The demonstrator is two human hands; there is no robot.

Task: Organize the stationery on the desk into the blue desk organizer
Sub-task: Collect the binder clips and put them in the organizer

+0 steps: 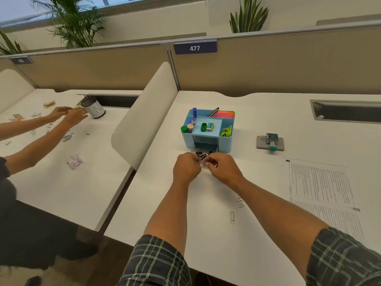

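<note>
Left hand [186,167]: grip clenched on the clear drawer [203,159].
Right hand [223,167]: grip pinching the same drawer.
Binder clips [201,155]: in the drawer.
Blue organizer [208,130]: on the desk [268,124], 12 o'clock of the hands.

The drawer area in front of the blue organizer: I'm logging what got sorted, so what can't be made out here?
- Head view: the clear drawer is mostly covered by the left hand and right hand; its binder clips can't be counted.
- What each hand pinches is hidden by its fingers.
- Paper clips near the printed sheet: too small to count.
- The sheet's text is blurred.
</note>
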